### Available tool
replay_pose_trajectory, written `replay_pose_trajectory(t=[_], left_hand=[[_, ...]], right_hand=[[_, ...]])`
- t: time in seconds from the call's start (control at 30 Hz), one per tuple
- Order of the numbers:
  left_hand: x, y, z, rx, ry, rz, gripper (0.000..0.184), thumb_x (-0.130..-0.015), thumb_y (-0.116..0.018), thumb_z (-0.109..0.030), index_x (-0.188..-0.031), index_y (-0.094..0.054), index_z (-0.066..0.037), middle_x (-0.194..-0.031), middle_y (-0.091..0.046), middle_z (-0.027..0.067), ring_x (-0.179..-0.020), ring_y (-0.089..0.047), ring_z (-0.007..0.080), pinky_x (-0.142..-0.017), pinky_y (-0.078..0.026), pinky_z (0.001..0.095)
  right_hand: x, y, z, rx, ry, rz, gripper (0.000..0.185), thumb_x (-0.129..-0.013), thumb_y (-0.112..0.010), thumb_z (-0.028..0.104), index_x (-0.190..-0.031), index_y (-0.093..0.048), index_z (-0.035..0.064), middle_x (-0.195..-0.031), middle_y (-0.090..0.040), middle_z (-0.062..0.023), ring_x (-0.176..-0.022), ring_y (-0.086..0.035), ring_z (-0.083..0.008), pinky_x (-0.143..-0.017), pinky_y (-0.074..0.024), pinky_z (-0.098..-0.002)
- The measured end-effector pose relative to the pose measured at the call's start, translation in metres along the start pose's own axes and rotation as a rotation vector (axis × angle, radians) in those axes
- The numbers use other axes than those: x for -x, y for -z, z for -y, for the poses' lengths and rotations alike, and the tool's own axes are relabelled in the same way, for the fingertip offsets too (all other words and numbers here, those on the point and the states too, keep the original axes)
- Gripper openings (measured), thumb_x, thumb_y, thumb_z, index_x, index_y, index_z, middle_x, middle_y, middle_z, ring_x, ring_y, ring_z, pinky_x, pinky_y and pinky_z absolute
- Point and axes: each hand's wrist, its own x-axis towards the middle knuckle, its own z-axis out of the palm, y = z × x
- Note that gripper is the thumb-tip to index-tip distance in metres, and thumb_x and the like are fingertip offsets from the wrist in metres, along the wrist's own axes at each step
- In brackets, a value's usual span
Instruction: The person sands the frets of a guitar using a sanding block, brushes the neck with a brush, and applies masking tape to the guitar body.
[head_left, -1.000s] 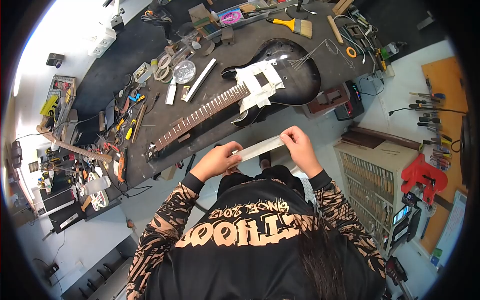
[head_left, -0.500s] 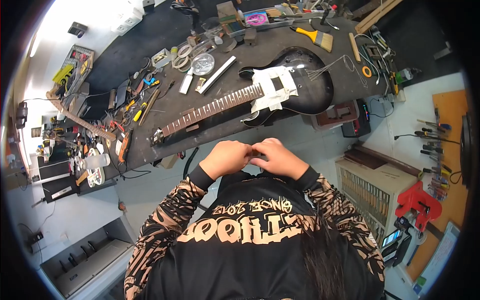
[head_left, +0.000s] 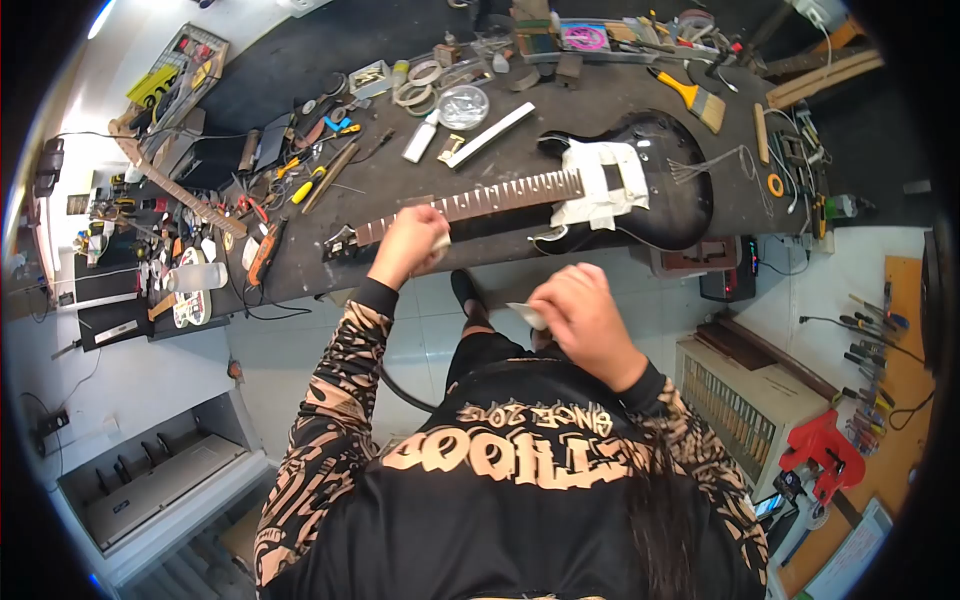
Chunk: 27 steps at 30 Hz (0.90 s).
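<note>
"Head view: what had changed?"

"The hands had just parted. The left hand [head_left: 406,245] pinched a pale scrap [head_left: 442,242] near the guitar [head_left: 686,190]; the right hand [head_left: 585,318] pinched a pale strip [head_left: 528,315] off the front edge of the surface [head_left: 395,185]."

"Separate pieces, then?"

"So it seemed."

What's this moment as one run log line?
left hand: pinching pale scrap, near guitar neck | right hand: pinching pale strip | black guitar: lying on workbench, pale masking on body
</note>
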Motion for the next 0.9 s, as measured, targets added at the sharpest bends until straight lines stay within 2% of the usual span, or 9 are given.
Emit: replay_pose_trajectory(t=[0.1, 0.13, 0.3, 0.4, 0.5, 0.57, 0.63, 0.73, 0.9], left_hand=[[-0.020, 0.047, 0.012, -0.364, -0.582, -0.462, 0.019, -0.105, -0.071, -0.023, -0.118, -0.073, -0.009, -0.096, -0.081, 0.0195, -0.088, -0.080, 0.0360, -0.077, -0.062, 0.0458], [-0.026, 0.063, 0.010, -0.415, -0.488, -0.464, 0.027, -0.104, -0.071, -0.021, -0.130, -0.073, -0.015, -0.104, -0.080, 0.0211, -0.104, -0.077, 0.0429, -0.091, -0.060, 0.0494], [-0.113, 0.121, 0.069, -1.039, -0.448, -0.495, 0.086, -0.096, -0.068, -0.004, -0.173, -0.042, -0.029, -0.097, -0.079, 0.0110, -0.103, -0.075, 0.0317, -0.103, -0.052, 0.0532], [-0.118, 0.109, 0.065, -0.856, -0.725, -0.821, 0.081, -0.089, -0.068, -0.002, -0.167, -0.049, -0.016, -0.120, -0.076, 0.0108, -0.122, -0.067, 0.0320, -0.105, -0.046, 0.0574], [-0.051, 0.045, 0.022, -0.321, -0.802, -0.326, 0.062, -0.094, -0.079, -0.018, -0.151, -0.061, -0.003, -0.137, -0.070, 0.0187, -0.127, -0.065, 0.0408, -0.112, -0.052, 0.0516], [-0.015, -0.021, 0.022, 0.243, -0.681, 0.304, 0.071, -0.105, -0.081, -0.038, -0.160, -0.052, -0.004, -0.133, -0.071, 0.0095, -0.133, -0.066, 0.0255, -0.117, -0.052, 0.0427], [0.007, -0.072, 0.030, 0.519, -0.358, 0.663, 0.064, -0.107, -0.079, -0.036, -0.156, -0.053, -0.004, -0.130, -0.070, 0.0065, -0.121, -0.068, 0.0175, -0.106, -0.056, 0.0358], [0.018, -0.114, 0.038, 0.607, -0.150, 0.810, 0.033, -0.107, -0.080, -0.023, -0.128, -0.067, -0.002, -0.115, -0.072, 0.0028, -0.098, -0.066, 0.0071, -0.080, -0.057, 0.0262], [0.016, -0.143, 0.048, 0.481, -0.138, 0.641, 0.016, -0.106, -0.079, -0.014, -0.114, -0.074, 0.000, -0.096, -0.073, 0.0003, -0.087, -0.067, 0.0091, -0.074, -0.059, 0.0283]], right_hand=[[0.012, -0.003, -0.005, -0.321, -0.307, -0.087, 0.015, -0.105, -0.070, 0.004, -0.120, -0.067, 0.0053, -0.108, -0.067, -0.0061, -0.099, -0.066, -0.0193, -0.098, -0.0508, -0.0370], [0.017, -0.008, -0.010, -0.454, -0.432, -0.119, 0.021, -0.105, -0.068, 0.001, -0.126, -0.067, 0.0041, -0.113, -0.067, -0.0061, -0.100, -0.065, -0.0171, -0.097, -0.0521, -0.0350], [0.014, -0.027, -0.017, -0.838, -0.619, -0.263, 0.058, -0.105, -0.063, -0.008, -0.158, -0.040, 0.0022, -0.143, -0.059, -0.0116, -0.119, -0.066, -0.0150, -0.106, -0.0542, -0.0313], [0.002, -0.044, -0.013, -0.798, -0.640, -0.365, 0.066, -0.104, -0.065, -0.008, -0.162, -0.034, 0.0025, -0.150, -0.056, -0.0155, -0.128, -0.064, -0.0191, -0.111, -0.0528, -0.0350], [-0.012, -0.064, -0.009, -0.766, -0.681, -0.476, 0.069, -0.103, -0.067, -0.008, -0.163, -0.034, 0.0029, -0.150, -0.057, -0.0148, -0.127, -0.063, -0.0187, -0.112, -0.0510, -0.0345], [-0.014, -0.078, -0.012, -0.740, -0.704, -0.528, 0.070, -0.103, -0.067, -0.007, -0.163, -0.033, 0.0031, -0.150, -0.057, -0.0151, -0.127, -0.063, -0.0190, -0.112, -0.0508, -0.0348], [-0.015, -0.089, -0.019, -0.714, -0.722, -0.557, 0.071, -0.103, -0.067, -0.008, -0.163, -0.031, 0.0033, -0.151, -0.056, -0.0171, -0.130, -0.063, -0.0208, -0.113, -0.0519, -0.0363], [-0.005, -0.095, -0.029, -0.693, -0.727, -0.548, 0.072, -0.103, -0.068, -0.008, -0.164, -0.030, 0.0031, -0.150, -0.056, -0.0176, -0.128, -0.064, -0.0211, -0.110, -0.0538, -0.0360], [0.034, -0.096, -0.069, -0.786, -0.784, -0.577, 0.081, -0.102, -0.072, -0.006, -0.166, -0.024, 0.0047, -0.133, -0.063, -0.0154, -0.110, -0.068, -0.0180, -0.092, -0.0592, -0.0321]])
